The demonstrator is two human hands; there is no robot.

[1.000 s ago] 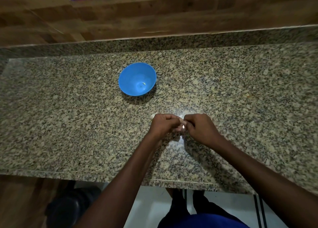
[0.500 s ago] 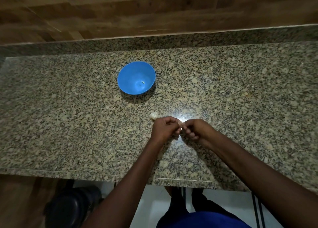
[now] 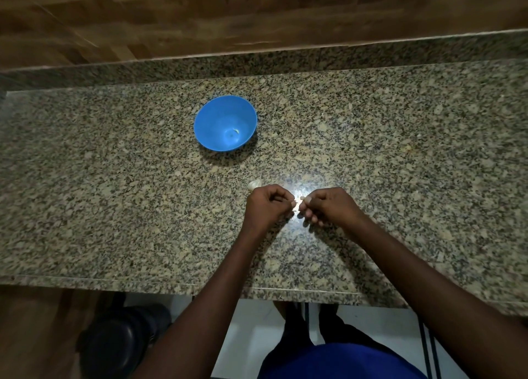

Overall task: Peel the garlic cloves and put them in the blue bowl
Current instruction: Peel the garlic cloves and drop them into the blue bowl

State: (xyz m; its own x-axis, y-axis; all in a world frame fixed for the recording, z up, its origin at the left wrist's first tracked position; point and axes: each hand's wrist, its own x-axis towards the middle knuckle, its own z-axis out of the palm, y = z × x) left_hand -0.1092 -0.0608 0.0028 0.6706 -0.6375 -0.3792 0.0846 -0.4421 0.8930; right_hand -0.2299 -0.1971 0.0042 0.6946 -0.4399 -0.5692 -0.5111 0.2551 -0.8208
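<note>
The blue bowl [image 3: 211,121] stands on the granite counter, with a small pale piece [image 3: 236,131] at its bottom. Nearer to me, my left hand [image 3: 267,207] and my right hand [image 3: 333,207] face each other with curled fingers. Between their fingertips they pinch a small garlic clove [image 3: 301,198], which is mostly hidden by the fingers and by glare on the stone. Just beyond my left hand's knuckles, another garlic piece [image 3: 254,184] with its pale skin lies on the counter.
The speckled granite counter [image 3: 114,192] has its front edge close to my body and a low granite upstand at the back. Behind that runs a wooden wall [image 3: 257,12]. A dark round object [image 3: 120,341] sits on the floor at lower left.
My hands have drawn slightly apart at the fingertips, and the garlic piece beyond my left hand has come into view. The bowl has not moved.
</note>
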